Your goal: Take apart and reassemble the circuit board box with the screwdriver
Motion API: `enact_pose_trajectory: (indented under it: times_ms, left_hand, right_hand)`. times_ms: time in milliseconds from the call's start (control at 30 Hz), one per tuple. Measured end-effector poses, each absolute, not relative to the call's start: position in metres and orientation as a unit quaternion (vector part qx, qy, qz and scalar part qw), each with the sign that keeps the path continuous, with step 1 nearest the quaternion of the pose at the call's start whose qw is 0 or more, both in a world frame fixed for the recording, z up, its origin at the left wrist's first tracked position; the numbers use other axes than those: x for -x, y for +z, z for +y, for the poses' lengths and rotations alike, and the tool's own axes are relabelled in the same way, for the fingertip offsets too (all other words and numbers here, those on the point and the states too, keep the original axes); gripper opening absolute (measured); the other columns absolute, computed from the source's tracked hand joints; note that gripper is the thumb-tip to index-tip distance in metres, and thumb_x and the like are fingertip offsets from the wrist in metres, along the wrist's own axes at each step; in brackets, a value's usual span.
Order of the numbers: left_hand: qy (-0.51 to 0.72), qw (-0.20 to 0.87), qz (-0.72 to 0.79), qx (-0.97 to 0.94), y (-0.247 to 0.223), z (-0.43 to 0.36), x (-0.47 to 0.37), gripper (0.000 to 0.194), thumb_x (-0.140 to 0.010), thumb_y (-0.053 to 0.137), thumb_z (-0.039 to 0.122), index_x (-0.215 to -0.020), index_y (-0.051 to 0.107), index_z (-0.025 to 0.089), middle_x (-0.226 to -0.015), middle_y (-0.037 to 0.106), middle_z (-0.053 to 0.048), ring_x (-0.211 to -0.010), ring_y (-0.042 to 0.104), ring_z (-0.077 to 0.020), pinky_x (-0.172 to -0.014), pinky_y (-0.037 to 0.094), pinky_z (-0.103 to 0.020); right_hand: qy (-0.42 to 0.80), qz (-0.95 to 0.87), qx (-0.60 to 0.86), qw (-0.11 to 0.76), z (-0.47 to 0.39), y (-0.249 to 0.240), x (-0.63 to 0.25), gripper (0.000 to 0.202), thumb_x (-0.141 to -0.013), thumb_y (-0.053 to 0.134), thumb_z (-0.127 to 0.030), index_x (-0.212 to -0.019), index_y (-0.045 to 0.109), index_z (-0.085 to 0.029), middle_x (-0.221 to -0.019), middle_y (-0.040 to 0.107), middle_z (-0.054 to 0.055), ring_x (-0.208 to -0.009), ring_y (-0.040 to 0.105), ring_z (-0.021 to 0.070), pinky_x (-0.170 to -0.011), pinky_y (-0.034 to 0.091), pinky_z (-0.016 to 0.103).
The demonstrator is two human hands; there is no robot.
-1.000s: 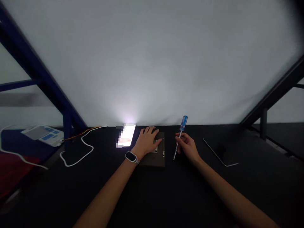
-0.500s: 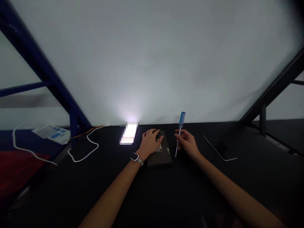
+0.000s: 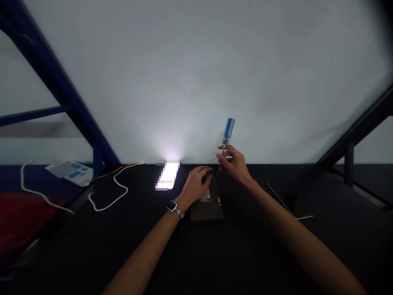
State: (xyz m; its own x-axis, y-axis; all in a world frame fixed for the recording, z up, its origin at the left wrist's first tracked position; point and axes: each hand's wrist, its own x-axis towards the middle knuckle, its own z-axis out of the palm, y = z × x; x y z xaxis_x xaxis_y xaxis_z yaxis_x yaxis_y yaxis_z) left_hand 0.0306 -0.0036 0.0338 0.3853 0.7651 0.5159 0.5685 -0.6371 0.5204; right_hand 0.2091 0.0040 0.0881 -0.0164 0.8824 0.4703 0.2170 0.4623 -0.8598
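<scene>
A dark flat box-like device [image 3: 211,211] with a pale label lies on the black table [image 3: 239,254]. My left hand [image 3: 196,183] rests on the upper left part of the device, its fingers spread over the far end. Pinched by its metal shaft in my right hand [image 3: 232,164] is a screwdriver [image 3: 229,130], its blue and clear handle pointing up. The shaft slants down to the far right corner of the device; whether the tip touches it is hard to tell.
Left of my left hand, a brightly lit phone [image 3: 168,176] lies near the wall. Farther left are a white cable [image 3: 119,196] and a white and blue packet [image 3: 76,173]. A thin bent metal rod [image 3: 281,201] lies to the right. Blue frame bars [image 3: 76,106] stand at the left.
My right hand has moved up and left with the screwdriver, bringing its shaft over the device's far right corner. My left hand stays on the device. The view has shifted slightly.
</scene>
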Motion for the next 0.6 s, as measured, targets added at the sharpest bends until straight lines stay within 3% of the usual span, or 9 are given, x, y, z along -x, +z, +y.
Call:
enact_pose_trajectory:
  times_ms: [233,600]
  left_hand:
    - [0.42,0.307,0.346,-0.781,0.046,0.005,-0.047,0.03,-0.09,0.056,0.028,-0.117,0.067,0.021,-0.113,0.072,-0.006,-0.105,0.066,-0.0228,-0.095,0.052,-0.038]
    - [0.452,0.293,0.378,-0.753,0.033,0.005,-0.047,0.021,-0.088,0.061,0.028,-0.103,0.074,0.021,-0.101,0.076,-0.003,-0.094,0.07,-0.0217,-0.086,0.053,-0.034]
  right_hand:
    - [0.246,-0.688,0.42,0.538,0.006,0.086,-0.208,0.034,-0.089,0.057,-0.043,-0.115,0.059,-0.021,-0.07,0.061,-0.001,-0.051,0.058,0.0136,-0.05,0.051,0.028]
    - [0.202,-0.735,0.413,0.499,-0.002,0.08,-0.206,0.031,-0.093,0.05,-0.036,-0.119,0.057,-0.02,-0.076,0.064,0.002,-0.06,0.06,0.0138,-0.06,0.05,0.028]
